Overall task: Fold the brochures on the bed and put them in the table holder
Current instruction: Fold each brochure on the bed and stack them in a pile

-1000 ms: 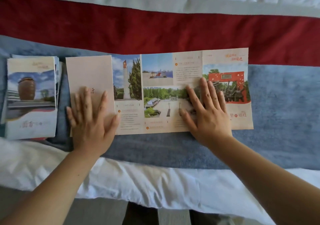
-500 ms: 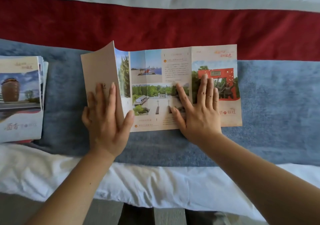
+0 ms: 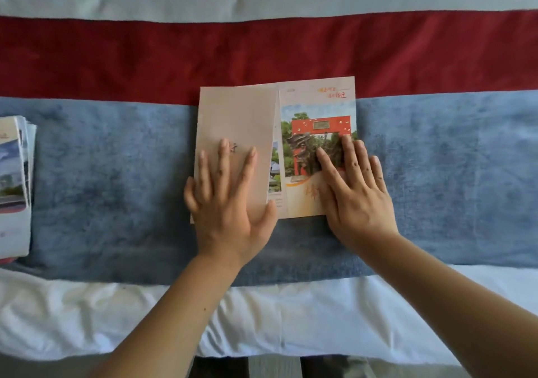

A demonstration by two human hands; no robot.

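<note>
Brochure of glossy printed paper [image 3: 317, 110], mid-bed on blue blanket [image 3: 116, 174], partly folded under flat, open left hand [image 3: 230, 197] and right hand [image 3: 353, 191] (gripping nothing); last folds, side stack [image 3: 13, 188] and unseen holder remain.

We see a wrinkled white bed sheet [image 3: 87, 305], a fluffy blue runner [image 3: 116, 174] with a dark red velvet band [image 3: 145, 54], in soft daylight.

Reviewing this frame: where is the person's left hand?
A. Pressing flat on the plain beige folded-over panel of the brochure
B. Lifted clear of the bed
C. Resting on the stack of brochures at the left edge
A: the left hand lies palm-down, fingers spread, on the plain beige folded-over panel of the brochure.
</note>
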